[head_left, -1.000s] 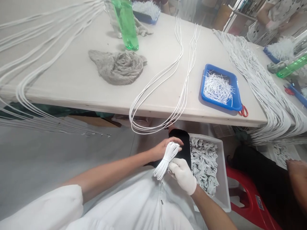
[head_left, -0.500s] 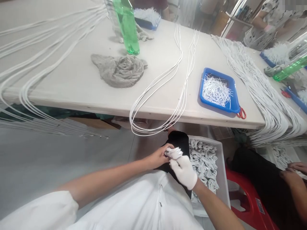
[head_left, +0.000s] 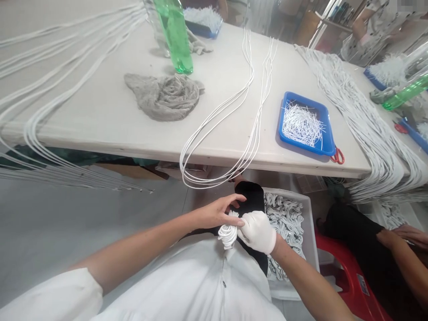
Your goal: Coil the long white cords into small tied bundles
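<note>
A small coiled bundle of white cord [head_left: 228, 236] is held over my lap. My right hand [head_left: 257, 232], in a white glove, is closed on the bundle's right side, and its fingertips hide that part of the loops. My bare left hand [head_left: 222, 211] lies above the bundle with fingers apart. Its thumb stretches across the top of the loops and meets the gloved fingertips. Beside my right hand stands a white bin [head_left: 309, 223] filled with similar coiled bundles.
Loose white cord loops [head_left: 214, 116] hang over the front edge of the table [head_left: 150, 140]. A blue tray [head_left: 286, 138] holds short white strips, with red-handled scissors [head_left: 338, 155] beside it. A grey cloth [head_left: 163, 98] and green bottle [head_left: 175, 40] stand behind. Another person sits right, near a red stool [head_left: 347, 263].
The bundle has turned and moved left and down, its loops now facing me. My left fingers have spread off it, while my right hand stays closed on its side.
</note>
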### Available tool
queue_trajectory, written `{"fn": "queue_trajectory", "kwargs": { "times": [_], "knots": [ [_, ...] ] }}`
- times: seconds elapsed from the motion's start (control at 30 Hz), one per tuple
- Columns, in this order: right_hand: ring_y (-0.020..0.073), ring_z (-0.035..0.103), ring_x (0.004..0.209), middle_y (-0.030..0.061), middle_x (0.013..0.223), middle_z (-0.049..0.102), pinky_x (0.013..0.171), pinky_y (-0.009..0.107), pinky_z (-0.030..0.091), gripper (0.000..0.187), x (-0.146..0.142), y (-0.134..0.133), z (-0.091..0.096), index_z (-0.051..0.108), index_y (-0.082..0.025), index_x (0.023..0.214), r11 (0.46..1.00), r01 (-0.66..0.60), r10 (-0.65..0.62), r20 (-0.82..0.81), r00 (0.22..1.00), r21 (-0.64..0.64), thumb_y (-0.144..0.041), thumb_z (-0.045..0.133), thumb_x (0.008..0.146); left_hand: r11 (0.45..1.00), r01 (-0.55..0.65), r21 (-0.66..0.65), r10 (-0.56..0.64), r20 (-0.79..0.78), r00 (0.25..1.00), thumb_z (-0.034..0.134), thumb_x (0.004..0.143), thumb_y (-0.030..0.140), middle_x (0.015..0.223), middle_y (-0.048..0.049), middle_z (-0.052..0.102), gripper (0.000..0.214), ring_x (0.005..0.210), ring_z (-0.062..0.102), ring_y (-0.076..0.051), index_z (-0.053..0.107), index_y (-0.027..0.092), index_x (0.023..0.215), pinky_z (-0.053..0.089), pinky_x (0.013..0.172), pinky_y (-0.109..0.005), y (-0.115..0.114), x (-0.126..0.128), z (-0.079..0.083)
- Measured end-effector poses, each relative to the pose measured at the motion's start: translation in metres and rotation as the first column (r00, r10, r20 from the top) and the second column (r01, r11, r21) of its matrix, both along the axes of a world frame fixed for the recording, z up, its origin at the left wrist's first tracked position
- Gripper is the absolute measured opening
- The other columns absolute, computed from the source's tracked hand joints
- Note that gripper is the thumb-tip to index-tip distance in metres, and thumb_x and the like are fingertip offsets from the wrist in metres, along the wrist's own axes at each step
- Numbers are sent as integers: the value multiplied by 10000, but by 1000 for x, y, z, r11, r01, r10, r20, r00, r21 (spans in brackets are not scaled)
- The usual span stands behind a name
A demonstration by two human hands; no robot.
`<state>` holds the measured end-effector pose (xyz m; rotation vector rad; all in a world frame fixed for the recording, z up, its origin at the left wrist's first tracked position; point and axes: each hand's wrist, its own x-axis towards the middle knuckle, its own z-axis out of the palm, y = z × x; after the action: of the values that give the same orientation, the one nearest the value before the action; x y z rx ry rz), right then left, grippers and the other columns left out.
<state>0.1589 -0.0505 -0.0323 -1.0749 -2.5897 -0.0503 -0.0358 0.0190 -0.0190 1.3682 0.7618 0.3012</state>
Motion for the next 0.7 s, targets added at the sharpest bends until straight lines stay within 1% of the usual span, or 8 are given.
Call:
{"fn": "queue_trajectory", "kwargs": {
  "times": [0.2,0.27,0.37,0.43,0.47,0.5,0.6,0.7],
  "knots": [
    [140,415,525,34,574,512,532,292,231,258,3,13,-12,519,-168,635,988,17,-21,-25,999,-152,-214,417,867,755,142,-640,-96,107,990,655,726,380,880,-125,661,310,714,633,-219,631,118,891,481,623,-336,-19,-1,-16],
    [129,398,515,24,574,496,521,279,232,239,-2,12,-14,492,-177,616,924,70,-142,-166,976,-377,-230,436,841,803,115,-585,-61,111,992,610,743,333,723,-66,619,206,607,581,-181,576,135,786,451,558,-309,-29,4,-19],
    [99,297,425,-43,490,361,457,249,226,239,-15,6,-10,398,-211,590,515,1,-588,-353,728,-857,-256,401,825,970,-177,-166,180,2,984,589,743,279,671,2,556,133,604,498,-131,521,172,785,411,568,-254,-41,11,-25],
    [86,191,366,-90,450,235,396,235,206,242,-23,2,-4,350,-232,601,221,-199,-771,-297,563,-955,-286,352,838,959,-278,64,279,-18,960,587,741,271,724,4,558,128,659,478,-125,512,179,791,406,606,-239,-43,16,-31],
    [83,167,356,-100,450,213,377,232,206,250,-25,0,0,353,-234,617,156,-279,-816,-283,504,-948,-313,334,854,953,-289,88,291,-9,957,581,744,269,731,6,552,126,665,472,-122,505,180,790,406,608,-235,-42,19,-33],
    [82,180,355,-99,457,236,373,229,226,266,-25,-2,4,379,-228,639,159,-314,-843,-295,451,-936,-344,330,872,957,-285,46,286,-1,958,570,746,264,708,13,537,122,642,465,-116,494,181,794,402,585,-229,-40,21,-36],
    [101,406,473,-42,583,473,485,231,371,262,-21,-7,10,519,-193,757,375,-137,-859,-399,320,-917,-401,432,891,923,-258,-286,262,-23,965,541,724,228,597,48,485,184,492,413,-86,469,185,888,308,434,-188,-36,26,-41],
    [154,562,722,22,788,617,687,260,445,179,-15,-10,2,595,-187,847,553,179,-771,-419,479,-814,-339,508,881,835,-216,-507,237,-23,971,552,672,200,584,38,509,251,440,409,-78,470,180,909,202,371,-165,-36,27,-42]
  ]
}}
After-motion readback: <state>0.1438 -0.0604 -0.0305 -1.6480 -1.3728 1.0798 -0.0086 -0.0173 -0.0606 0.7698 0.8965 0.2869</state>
